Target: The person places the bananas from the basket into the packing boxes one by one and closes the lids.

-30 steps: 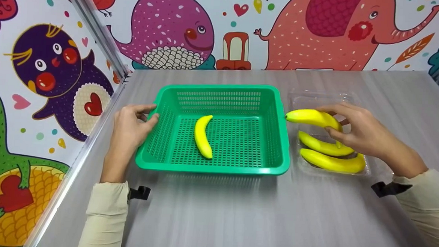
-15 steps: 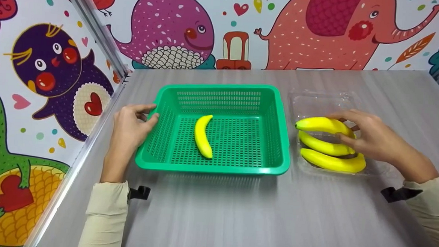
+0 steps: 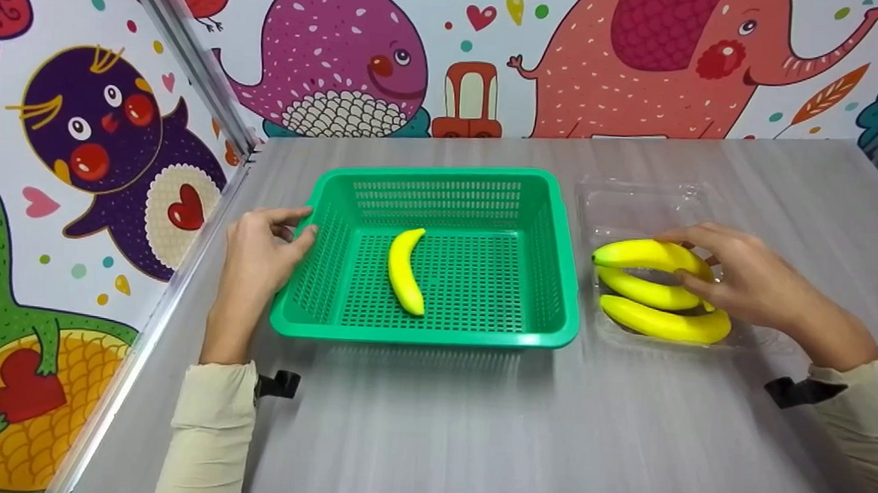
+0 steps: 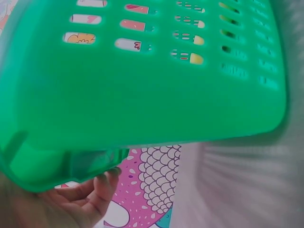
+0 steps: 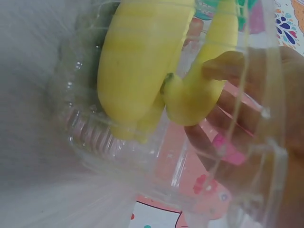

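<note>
A green plastic basket (image 3: 423, 336) stands in the middle of the table with one yellow banana (image 3: 405, 272) on its slotted floor. At the basket's left side my left hand (image 3: 262, 256) grips the rim; the left wrist view shows its fingers (image 4: 102, 192) under the rim's edge. To the right lies a clear plastic clamshell box (image 3: 621, 215). My right hand (image 3: 749, 278) holds the rearmost banana (image 3: 645, 253) at its right end, between thumb and fingers. Two more bananas, a middle one (image 3: 651, 290) and a front one (image 3: 664, 321), lie in the box.
The grey table (image 3: 429, 426) ends at a picture-covered back wall (image 3: 479, 61) and a left wall (image 3: 104, 184) with a metal post at the corner. The box's clear lid section spreads out behind the bananas. The basket's right rim stands close to the box.
My right hand has moved the held banana right and toward me, from beside the basket's rim down to the other bananas in the box. My left hand has stayed at the rim.
</note>
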